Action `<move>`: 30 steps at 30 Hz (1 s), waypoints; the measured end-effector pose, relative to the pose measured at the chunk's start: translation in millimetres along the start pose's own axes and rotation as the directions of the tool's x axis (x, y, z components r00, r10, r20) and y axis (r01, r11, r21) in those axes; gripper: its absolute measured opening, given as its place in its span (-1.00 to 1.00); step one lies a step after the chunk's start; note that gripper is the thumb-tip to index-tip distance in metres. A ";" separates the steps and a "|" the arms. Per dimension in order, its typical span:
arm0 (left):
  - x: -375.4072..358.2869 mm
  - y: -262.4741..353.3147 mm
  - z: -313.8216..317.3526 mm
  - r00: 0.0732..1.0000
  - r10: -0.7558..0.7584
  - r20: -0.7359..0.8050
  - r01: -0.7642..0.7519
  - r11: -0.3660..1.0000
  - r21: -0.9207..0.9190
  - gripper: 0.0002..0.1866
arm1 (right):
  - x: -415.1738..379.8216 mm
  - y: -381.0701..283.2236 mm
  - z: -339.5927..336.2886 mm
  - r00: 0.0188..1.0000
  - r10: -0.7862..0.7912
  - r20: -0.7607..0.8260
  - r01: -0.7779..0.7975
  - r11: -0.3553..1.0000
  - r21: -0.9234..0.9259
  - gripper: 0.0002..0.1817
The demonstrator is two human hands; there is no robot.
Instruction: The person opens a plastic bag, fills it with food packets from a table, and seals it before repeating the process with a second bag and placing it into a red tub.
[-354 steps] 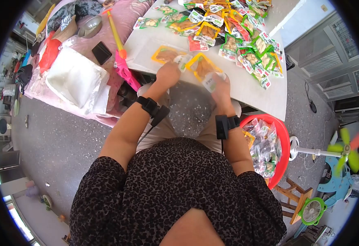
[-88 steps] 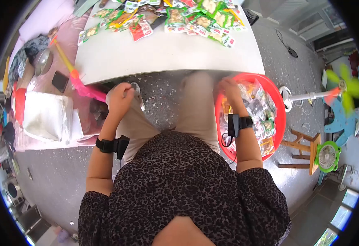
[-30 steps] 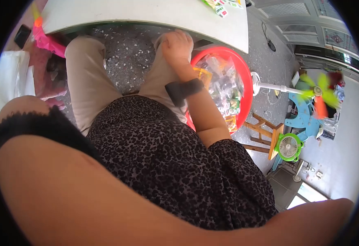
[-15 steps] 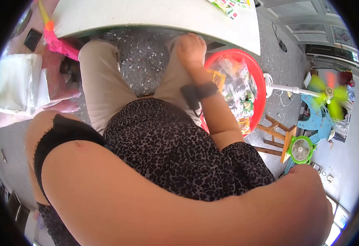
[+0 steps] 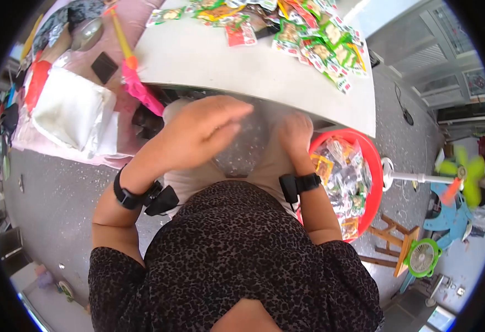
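Note:
My left hand (image 5: 206,133) hangs in the air over my lap, just short of the white table (image 5: 198,66). Its fingers are stretched out, the thumb stands apart, and nothing is in it. My right hand (image 5: 296,134) lies on my right knee beside the table's near edge, fingers laid over the knee and slightly blurred. Close to that hand stands a red basin (image 5: 377,191) filled with clear and coloured plastic packets (image 5: 339,177). On the table's far side, small green, red and yellow food packets (image 5: 331,47) are heaped loosely.
On the left, a pink-covered surface (image 5: 123,102) bears a white bag (image 5: 68,113), a dark flat object (image 5: 104,67) and a pink-and-yellow object (image 5: 140,91). A white-poled fan (image 5: 461,172), a wooden stool (image 5: 405,249) and a small green fan (image 5: 423,258) stand at right.
My left arm has come down from close to the camera to over my lap. The view has shifted, showing more of the table and its packets. My right hand stays on the knee.

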State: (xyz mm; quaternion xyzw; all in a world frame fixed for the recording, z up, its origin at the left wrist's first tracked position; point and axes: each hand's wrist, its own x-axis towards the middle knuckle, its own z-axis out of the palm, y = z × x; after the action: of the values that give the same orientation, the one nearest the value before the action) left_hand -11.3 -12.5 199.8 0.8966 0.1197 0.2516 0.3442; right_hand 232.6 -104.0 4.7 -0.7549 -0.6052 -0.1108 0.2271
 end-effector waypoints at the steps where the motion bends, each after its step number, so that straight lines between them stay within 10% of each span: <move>1: -10.3 -20.9 -0.6 0.989 -0.139 -0.059 0.141 0.990 0.028 -0.71 | 0.6 -0.5 -2.1 1.000 0.002 0.006 -0.002 1.000 0.014 -0.86; 8: -87.9 -136.2 -55.8 0.708 -0.422 -0.566 0.643 0.716 0.271 -0.73 | 1.9 -2.9 -2.9 1.000 -0.018 0.004 0.018 0.998 0.053 -0.83; 14: -175.5 -214.1 -126.7 0.511 -0.080 -0.856 0.841 0.252 0.479 -0.65 | 3.2 -5.6 -5.0 1.000 -0.004 0.021 0.003 0.999 0.040 -0.84; 19: -221.4 -242.2 -144.2 0.166 -0.629 -0.760 0.986 0.104 0.129 -0.57 | 2.5 -6.1 -5.8 1.000 -0.008 0.016 0.008 0.999 0.046 -0.86; 30: -205.7 -214.5 -162.9 0.208 -0.484 -0.850 0.977 0.150 0.154 -0.71 | 3.6 -3.5 -2.5 1.000 -0.017 0.002 0.017 0.999 0.036 -0.88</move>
State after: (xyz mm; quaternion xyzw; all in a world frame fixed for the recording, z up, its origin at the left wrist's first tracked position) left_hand -281.0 156.0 82.3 0.5925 0.7692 0.2394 -0.0040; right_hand 230.4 -101.5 9.2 -0.7457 -0.6137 -0.1009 0.2389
